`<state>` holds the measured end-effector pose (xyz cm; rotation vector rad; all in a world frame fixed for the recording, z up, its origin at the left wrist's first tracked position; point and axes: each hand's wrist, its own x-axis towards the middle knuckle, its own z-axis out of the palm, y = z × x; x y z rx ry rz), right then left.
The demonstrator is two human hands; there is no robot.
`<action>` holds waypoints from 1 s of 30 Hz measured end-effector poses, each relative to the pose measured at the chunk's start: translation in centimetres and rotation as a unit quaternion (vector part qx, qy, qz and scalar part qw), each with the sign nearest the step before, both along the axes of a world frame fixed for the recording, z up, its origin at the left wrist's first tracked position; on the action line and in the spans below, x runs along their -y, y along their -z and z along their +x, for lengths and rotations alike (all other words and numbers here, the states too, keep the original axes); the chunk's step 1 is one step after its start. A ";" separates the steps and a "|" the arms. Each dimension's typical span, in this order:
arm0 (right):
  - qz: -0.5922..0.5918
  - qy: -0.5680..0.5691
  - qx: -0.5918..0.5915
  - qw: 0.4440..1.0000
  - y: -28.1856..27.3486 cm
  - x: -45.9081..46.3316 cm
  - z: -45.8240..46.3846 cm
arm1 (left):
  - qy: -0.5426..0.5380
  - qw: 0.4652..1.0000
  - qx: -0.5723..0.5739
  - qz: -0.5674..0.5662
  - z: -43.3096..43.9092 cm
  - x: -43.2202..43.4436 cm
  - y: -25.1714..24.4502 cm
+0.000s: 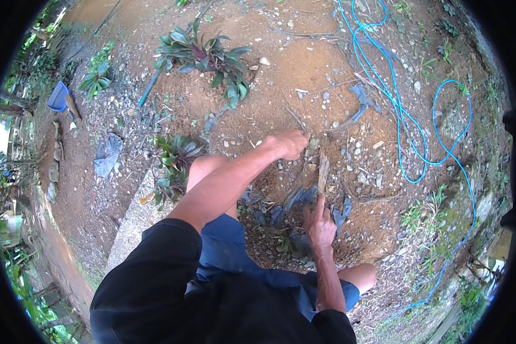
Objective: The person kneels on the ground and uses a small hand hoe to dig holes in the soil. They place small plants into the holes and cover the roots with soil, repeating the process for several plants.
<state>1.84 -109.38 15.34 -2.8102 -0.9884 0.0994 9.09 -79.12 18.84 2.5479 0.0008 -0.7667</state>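
Observation:
My left hand [288, 144] reaches across in front of me, its fingers curled down at the soil beside a small stone [313, 141]. Whether anything is pinched under the fingertips is hidden. Nearer to my body, my right hand [321, 225] has three fingers curled and the index finger stretched forward. It appears to hold the near end of a narrow, weathered, flat strip [323, 172], perhaps wood or a dirty blade, which points away toward my left hand. Dark torn plastic sheeting [303, 196] lies partly buried around a dug hollow between my knees.
Leafy plants [202, 58] lie ahead, and another plant [174, 165] is by my left knee. A blue hose [395, 101] loops across the right side. Left are a concrete slab [133, 215], a grey plastic scrap [108, 155] and a blue dustpan-like scoop [59, 97].

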 end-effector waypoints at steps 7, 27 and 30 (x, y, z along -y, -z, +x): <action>0.128 0.035 -0.059 0.989 -12.9 3.3 1.2 | -0.113 0.991 -0.047 -0.049 -0.2 -2.8 -0.3; 0.151 0.095 -0.097 0.979 -2.1 -0.7 -0.2 | -0.046 0.976 0.212 0.024 -1.7 -0.1 1.0; 0.103 0.058 -0.112 0.987 -13.1 2.6 1.4 | -0.002 0.985 0.171 0.023 -0.9 0.6 1.6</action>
